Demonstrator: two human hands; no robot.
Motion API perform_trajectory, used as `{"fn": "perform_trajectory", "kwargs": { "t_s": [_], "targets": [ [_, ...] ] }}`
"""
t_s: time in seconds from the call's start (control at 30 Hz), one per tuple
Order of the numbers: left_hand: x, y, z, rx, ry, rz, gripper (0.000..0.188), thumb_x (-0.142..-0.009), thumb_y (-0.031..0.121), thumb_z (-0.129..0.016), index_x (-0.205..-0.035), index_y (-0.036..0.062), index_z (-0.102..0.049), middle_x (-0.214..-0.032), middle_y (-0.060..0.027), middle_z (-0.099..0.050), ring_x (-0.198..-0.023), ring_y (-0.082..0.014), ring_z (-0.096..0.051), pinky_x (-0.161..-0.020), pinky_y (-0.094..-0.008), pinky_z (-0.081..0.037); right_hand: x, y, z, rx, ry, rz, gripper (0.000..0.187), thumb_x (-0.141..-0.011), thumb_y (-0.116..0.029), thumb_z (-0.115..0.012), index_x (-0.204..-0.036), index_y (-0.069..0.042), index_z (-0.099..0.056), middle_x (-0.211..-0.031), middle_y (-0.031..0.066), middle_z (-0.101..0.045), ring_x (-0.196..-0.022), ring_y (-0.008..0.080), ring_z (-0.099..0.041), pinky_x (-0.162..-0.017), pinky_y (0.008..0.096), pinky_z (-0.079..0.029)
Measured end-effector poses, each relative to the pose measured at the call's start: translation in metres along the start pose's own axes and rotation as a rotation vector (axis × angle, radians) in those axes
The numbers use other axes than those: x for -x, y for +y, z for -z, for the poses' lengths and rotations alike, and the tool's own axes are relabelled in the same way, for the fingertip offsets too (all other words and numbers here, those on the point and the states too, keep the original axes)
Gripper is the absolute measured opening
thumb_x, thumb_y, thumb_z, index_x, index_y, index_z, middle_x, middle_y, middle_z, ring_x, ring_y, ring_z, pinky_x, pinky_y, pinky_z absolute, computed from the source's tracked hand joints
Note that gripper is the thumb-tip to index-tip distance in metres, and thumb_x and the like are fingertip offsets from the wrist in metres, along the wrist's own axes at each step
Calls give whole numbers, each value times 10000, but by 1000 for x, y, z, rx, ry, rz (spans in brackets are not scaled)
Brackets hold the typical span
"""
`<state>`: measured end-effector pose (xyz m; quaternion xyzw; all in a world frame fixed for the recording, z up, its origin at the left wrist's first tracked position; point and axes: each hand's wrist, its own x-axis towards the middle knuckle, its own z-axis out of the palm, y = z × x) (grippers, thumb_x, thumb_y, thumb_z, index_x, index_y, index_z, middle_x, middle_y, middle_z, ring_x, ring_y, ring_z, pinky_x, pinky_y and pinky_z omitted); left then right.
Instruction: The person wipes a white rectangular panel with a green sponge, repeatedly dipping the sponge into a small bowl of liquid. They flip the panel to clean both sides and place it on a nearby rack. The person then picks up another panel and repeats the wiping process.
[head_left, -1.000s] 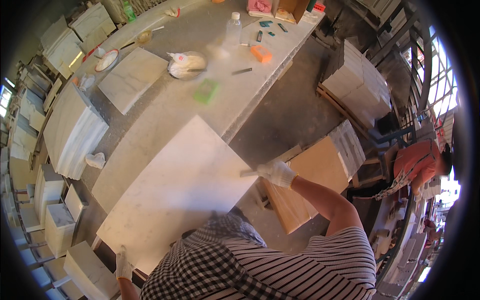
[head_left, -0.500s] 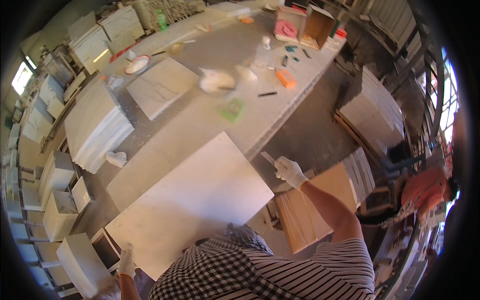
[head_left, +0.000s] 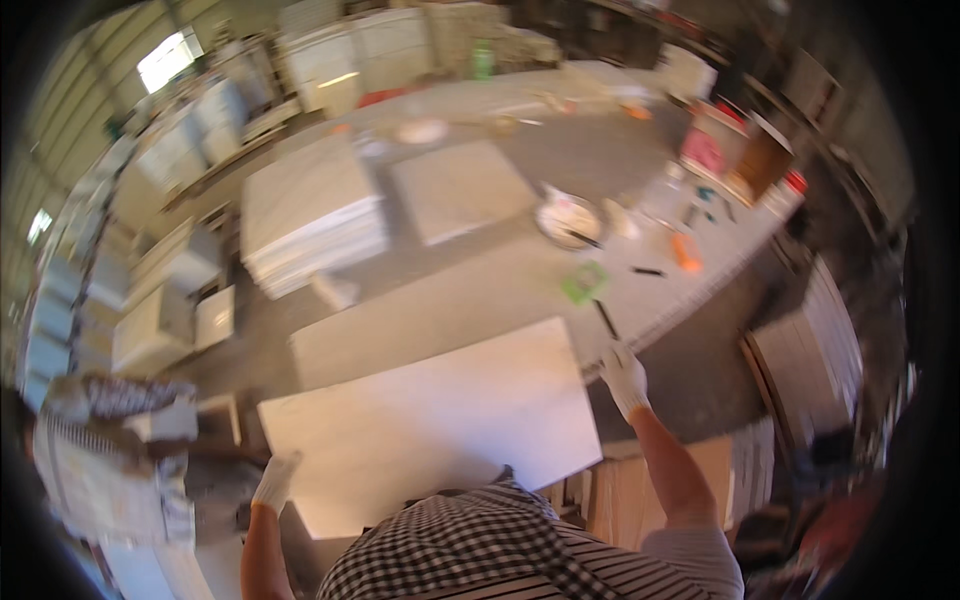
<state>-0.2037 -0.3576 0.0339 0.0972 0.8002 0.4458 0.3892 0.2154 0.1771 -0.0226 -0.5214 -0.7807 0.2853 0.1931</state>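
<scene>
A white stone slab (head_left: 440, 420), smooth and rectangular, lies in front of me and overhangs the near edge of the worktable. Its left edge is gripped by my left hand (head_left: 274, 482), in a white glove, with some fingers hidden at the edge. My right hand (head_left: 625, 378), also gloved, is closed round a thin, flat-bladed scraper (head_left: 605, 319) just off the slab's right edge. The blade points away from me. Farther off, a bowl (head_left: 568, 218) with whitish stuff and a dark stick in it stands near a green square (head_left: 584, 283).
The worktable (head_left: 400, 330) bears a stack of white slabs (head_left: 312, 215), a single slab (head_left: 462, 190), an orange object (head_left: 686, 252) and open boxes (head_left: 715, 145). More slabs (head_left: 808, 350) stand at right. Another person (head_left: 115, 470) is close on my left.
The view has swung to the right. My right hand has turned the scraper so its blade looks dark and edge-on. Another person has come into view at left.
</scene>
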Motion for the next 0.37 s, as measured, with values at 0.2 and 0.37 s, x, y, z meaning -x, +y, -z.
{"fn": "perform_trajectory", "kwargs": {
  "t_s": [0.2,0.37],
  "targets": [
    [1,-4,-3,-313,157,67,615,-962,516,-634,-1127,-73,-689,-944,0,-654,-867,-108,-559,-750,-331,-485,45,51,-45,-301,-245,-211,493,-1035,-482,-512,-1108,-29,-693,-891,144,-720,-814,273,-686,-726,440,-538],
    [9,-5,-24,-329,289,194,793,-834,667,-696,-1104,-78,-724,-1015,-243,-738,-977,-328,-702,-857,-418,-506,3,95,-87,-924,-325,-412,574,-1037,-582,-474,-1277,-114,-702,-1112,146,-758,-901,358,-709,-830,436,-571]
  ]
}}
